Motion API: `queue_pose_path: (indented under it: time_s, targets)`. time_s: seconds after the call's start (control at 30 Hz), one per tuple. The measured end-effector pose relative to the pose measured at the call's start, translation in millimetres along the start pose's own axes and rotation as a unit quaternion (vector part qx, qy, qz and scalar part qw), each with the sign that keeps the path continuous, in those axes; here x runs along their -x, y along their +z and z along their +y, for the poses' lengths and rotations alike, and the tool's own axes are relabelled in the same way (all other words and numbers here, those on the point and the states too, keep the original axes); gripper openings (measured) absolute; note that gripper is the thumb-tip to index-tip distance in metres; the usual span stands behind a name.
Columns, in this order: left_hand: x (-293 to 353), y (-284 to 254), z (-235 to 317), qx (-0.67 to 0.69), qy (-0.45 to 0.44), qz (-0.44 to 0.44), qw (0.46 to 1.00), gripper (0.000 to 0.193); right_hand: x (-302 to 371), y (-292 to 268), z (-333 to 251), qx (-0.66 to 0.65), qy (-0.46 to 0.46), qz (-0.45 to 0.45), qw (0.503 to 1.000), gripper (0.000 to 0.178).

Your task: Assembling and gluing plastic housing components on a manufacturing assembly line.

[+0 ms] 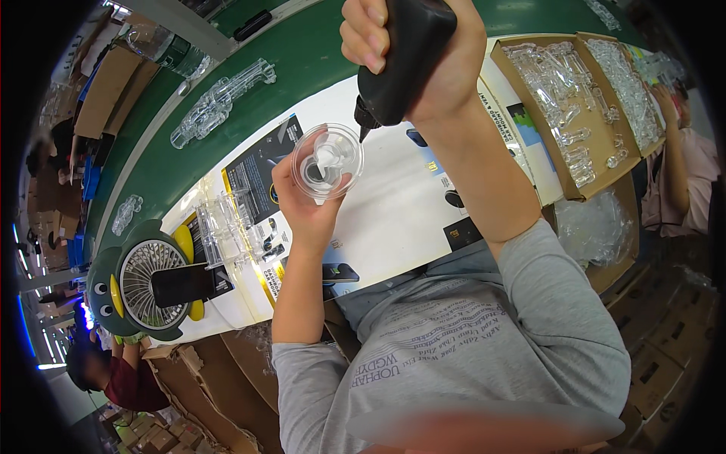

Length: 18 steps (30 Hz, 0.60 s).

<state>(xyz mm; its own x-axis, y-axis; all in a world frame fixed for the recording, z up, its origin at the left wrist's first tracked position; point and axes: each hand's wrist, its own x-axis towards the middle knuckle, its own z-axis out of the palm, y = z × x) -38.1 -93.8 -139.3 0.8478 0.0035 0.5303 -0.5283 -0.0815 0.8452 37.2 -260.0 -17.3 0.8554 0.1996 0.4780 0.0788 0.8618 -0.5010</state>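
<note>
Black bottle (408, 64) wrapped in right hand (454, 79); left hand (308, 216) curled round clear plastic piece (330, 160). I'd steady nozzle (367, 115), squeeze gently.

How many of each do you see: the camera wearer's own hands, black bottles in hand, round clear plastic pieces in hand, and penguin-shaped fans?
Hands: 2, the left hand and the right hand
Black bottle: 1, in the right hand
Round clear plastic piece: 1, in the left hand
Penguin-shaped fan: 1
Total: 5
</note>
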Motion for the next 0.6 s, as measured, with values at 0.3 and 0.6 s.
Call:
queue_pose_path:
  time_s: [0.3,0.6]
  targets:
    - [-1.0,-9.1,-0.2,-0.105,0.027,0.016,0.994,0.058,-1.3,-2.0,-1.0,0.007,-0.006,0.000,1.000,0.045]
    - [-0.6,-8.3,-3.3,-0.033,0.005,0.046,0.998,0.057,-2.2,-1.8,-2.5,-0.014,-0.012,-0.005,1.000,0.045]
